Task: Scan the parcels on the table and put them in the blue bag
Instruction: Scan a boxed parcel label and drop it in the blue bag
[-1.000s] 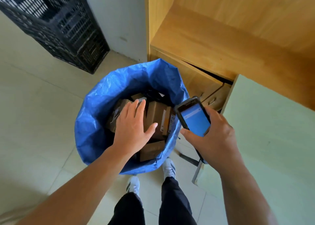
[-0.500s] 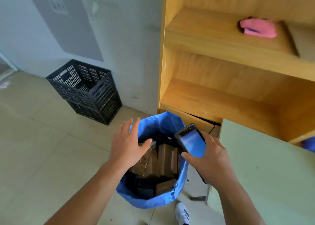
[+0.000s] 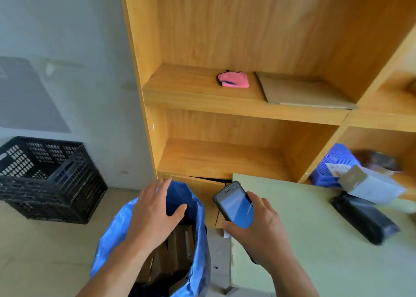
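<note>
crinkly blue bag [image 3: 117, 231] holds boxy cardboard parcels [image 3: 177, 245].

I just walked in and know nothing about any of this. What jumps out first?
The big blue bag on the floor, bottom centre, holds brown boxes, with the left hand spread open above it. Beside it the right hand grips a scanner with a glowing blue screen. Behind, a pink cloth stands out on the wooden shelf.

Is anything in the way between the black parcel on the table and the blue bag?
Only the person's hands: the right hand, holding the scanner, is between parcel and bag, and the left hand hovers over the bag's mouth.
</note>
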A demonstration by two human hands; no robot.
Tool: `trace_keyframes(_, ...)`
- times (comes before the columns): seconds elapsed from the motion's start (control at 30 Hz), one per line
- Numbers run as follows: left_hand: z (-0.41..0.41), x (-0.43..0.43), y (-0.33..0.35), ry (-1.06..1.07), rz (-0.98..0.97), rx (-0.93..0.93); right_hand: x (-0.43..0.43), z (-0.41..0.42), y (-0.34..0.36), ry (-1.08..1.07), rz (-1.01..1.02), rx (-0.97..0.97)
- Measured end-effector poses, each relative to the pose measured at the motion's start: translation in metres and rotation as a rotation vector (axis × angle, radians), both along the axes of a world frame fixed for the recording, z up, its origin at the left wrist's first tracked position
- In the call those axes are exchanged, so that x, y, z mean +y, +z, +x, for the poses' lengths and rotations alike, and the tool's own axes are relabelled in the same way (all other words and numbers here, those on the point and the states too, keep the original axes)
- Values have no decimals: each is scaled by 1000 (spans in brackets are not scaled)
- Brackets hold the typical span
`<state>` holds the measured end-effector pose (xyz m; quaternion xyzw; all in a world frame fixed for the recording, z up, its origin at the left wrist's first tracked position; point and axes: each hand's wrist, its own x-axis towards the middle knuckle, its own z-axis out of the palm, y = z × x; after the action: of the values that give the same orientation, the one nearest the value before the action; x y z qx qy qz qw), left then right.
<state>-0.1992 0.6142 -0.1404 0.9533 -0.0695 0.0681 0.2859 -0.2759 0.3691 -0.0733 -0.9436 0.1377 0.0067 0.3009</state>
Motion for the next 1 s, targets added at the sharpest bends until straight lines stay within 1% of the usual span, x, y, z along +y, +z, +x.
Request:
trace_keyframes(0.1, 1, -52, -2, -104, -8, -23, -47, -16, 0, -62, 12, -20)
trace_keyframes(0.2, -1, -113, -1, -171, 24, -31, -99, -34, -1, -138, 31, -8)
trace_keyframes(0.4, -15, -293, 1, -396, 56, -5, -244, -99, 0, -377, 41, -39)
trace_keyframes(0.57, -43, -425, -1, -545, 70, 27, -343, -155, -1, -537, 44, -1)
trace_keyframes(0.7, -61, -502, -8, -642, 82, 53, -401, -189, -8, -636, 58, 22)
trace_keyframes(0.8, -67, -539, -17, -697, 88, 78, -428, -204, -16, -696, 70, 54)
trace_keyframes(0.9, -62, -566, -27, -722, 106, 96, -450, -205, -23, -731, 91, 83)
trace_keyframes(1.0, -49, -585, -39, -724, 117, 138, -469, -199, -34, -718, 120, 152)
